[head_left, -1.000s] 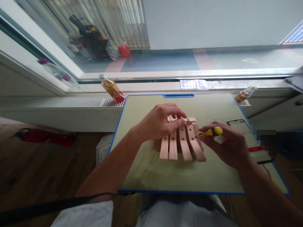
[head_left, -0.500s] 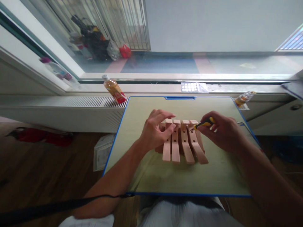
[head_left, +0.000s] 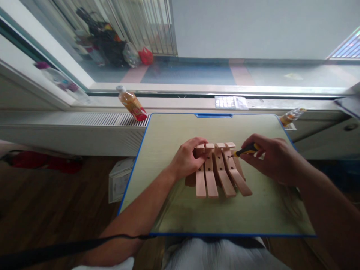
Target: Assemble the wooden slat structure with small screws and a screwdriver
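Several light wooden slats [head_left: 218,170] with small holes lie fanned side by side in the middle of a green lap board [head_left: 180,210]. My left hand [head_left: 187,161] is curled against the far left end of the slats, fingers closed on the leftmost one. My right hand [head_left: 270,157] grips a yellow-and-black screwdriver [head_left: 247,149] whose tip points at the far end of the rightmost slat.
The board has a blue rim and a blue handle [head_left: 214,115] at its far edge. An orange drink bottle [head_left: 131,104] leans on the radiator ledge at the left, a second bottle [head_left: 291,115] lies at the right. A white box [head_left: 119,179] sits on the wooden floor.
My left hand slid off the tops of the slats and curled onto the left end of the set. The right hand with the screwdriver stays at the right slat. The phone at the right has left view.
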A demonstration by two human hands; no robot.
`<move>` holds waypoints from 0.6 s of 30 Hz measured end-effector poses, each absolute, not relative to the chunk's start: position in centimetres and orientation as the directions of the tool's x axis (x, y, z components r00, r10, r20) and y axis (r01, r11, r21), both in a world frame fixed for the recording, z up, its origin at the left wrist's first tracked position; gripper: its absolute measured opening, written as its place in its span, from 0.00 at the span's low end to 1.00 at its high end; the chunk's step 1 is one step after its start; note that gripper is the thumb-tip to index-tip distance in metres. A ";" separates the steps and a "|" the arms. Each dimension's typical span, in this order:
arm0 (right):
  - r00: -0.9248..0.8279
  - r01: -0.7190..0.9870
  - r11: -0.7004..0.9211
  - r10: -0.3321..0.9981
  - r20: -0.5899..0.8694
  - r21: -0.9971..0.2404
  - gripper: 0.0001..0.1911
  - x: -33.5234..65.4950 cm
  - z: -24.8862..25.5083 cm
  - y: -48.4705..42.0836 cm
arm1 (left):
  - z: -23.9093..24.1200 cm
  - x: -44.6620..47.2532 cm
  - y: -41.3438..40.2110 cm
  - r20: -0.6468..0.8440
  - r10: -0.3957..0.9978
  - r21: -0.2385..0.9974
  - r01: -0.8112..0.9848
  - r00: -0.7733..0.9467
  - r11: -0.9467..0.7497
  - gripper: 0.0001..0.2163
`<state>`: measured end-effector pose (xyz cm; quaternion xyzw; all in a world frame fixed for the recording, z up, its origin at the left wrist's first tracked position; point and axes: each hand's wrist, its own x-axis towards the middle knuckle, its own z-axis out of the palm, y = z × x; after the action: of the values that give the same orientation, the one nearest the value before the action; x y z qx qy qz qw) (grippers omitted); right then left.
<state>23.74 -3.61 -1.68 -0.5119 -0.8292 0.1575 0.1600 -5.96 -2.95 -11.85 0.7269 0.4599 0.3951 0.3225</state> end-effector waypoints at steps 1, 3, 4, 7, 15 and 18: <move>-0.443 0.799 0.443 0.891 0.099 -0.406 0.07 23.6 -1.5 -3.4 | -11.8 -5.9 -3.0 0.275 0.924 0.833 0.414 0.267 -0.367 0.18; -0.469 0.805 0.465 0.879 0.085 -0.370 0.07 23.4 -1.1 -3.1 | -11.9 -5.9 -3.0 0.268 0.925 0.835 0.414 0.270 -0.363 0.18; -0.477 0.809 0.470 0.876 0.074 -0.354 0.08 23.3 -0.9 -2.8 | -11.9 -5.9 -3.0 0.266 0.925 0.837 0.411 0.270 -0.361 0.18; -0.499 0.817 0.485 0.866 0.039 -0.313 0.07 23.3 -0.5 -2.3 | -12.1 -6.0 -2.9 0.273 0.922 0.848 0.384 0.274 -0.365 0.19; -0.541 0.803 0.524 0.841 0.019 -0.283 0.07 23.7 -0.4 -2.2 | -12.8 -6.0 -2.7 0.297 0.912 0.871 0.310 0.283 -0.380 0.21; -0.526 0.810 0.511 0.850 0.030 -0.288 0.07 23.8 -0.5 -2.3 | -12.8 -6.0 -2.8 0.307 0.908 0.870 0.303 0.286 -0.389 0.20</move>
<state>23.79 -2.33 -0.46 -0.4795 -0.8653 0.1200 0.0836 -6.00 -2.76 -12.77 0.7181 0.4215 0.4232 0.3572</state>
